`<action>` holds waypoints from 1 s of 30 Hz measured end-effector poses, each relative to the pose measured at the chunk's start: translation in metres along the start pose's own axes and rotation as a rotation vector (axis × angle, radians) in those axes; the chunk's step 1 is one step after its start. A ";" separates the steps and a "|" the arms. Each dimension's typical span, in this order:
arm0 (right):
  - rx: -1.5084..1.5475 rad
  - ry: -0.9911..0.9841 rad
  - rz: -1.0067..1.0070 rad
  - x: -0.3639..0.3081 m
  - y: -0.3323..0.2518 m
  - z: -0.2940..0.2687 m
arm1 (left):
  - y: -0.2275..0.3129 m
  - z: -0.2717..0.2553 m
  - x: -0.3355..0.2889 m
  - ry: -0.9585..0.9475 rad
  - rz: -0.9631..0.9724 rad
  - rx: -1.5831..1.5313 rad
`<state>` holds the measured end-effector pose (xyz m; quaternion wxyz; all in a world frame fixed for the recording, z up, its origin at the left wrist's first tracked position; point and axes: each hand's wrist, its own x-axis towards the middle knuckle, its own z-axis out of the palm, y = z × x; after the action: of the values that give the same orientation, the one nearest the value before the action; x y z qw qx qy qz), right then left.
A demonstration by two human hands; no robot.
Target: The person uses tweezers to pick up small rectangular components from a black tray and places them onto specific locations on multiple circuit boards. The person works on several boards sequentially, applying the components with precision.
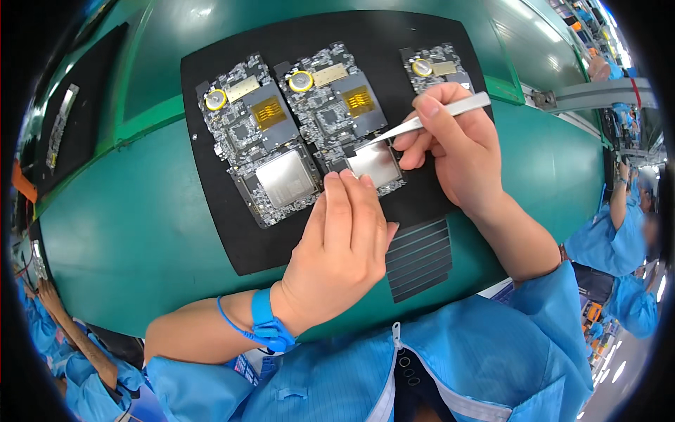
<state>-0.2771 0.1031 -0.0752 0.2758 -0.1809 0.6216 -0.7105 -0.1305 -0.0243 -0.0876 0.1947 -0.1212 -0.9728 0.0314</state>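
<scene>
Silver tweezers [467, 105], clamped in the right hand [464, 148], point at the middle circuit board [327, 119] on the black mat [256, 253], work there seemingly unfinished, while the left hand [337, 246] rests at its near end, any pinch hidden.

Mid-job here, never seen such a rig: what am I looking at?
No machine: this picture comes from a fisheye camera on the head of a person in a blue jacket, looking down; its lens bends straight edges. The bare right hand holds slim, pointed silver tweezers, tip at the middle of three dark, component-covered circuit boards. The bare left hand appears to touch that board's lower end, by its shiny silver plate. The boards lie on a black mat on a green table.
</scene>
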 end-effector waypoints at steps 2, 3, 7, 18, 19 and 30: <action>-0.009 -0.006 -0.017 0.000 0.003 0.001 | -0.003 0.002 -0.002 0.004 0.020 -0.013; -0.024 0.001 -0.022 0.000 0.002 0.002 | -0.004 0.002 -0.001 -0.002 0.026 -0.025; -0.046 0.014 -0.035 -0.001 0.003 0.004 | -0.006 0.003 -0.002 0.009 0.029 -0.041; -0.041 0.009 -0.040 0.002 0.005 0.005 | -0.007 0.002 -0.001 -0.003 0.040 -0.017; -0.047 0.012 -0.033 0.002 0.005 0.006 | -0.007 0.002 -0.001 -0.006 0.041 -0.016; -0.077 0.018 -0.036 0.002 0.005 0.005 | -0.010 0.005 -0.001 0.026 0.058 -0.013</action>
<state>-0.2744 0.0975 -0.0790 0.2501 -0.1960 0.6477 -0.6925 -0.1337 -0.0339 -0.0918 0.2057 -0.1512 -0.9664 0.0292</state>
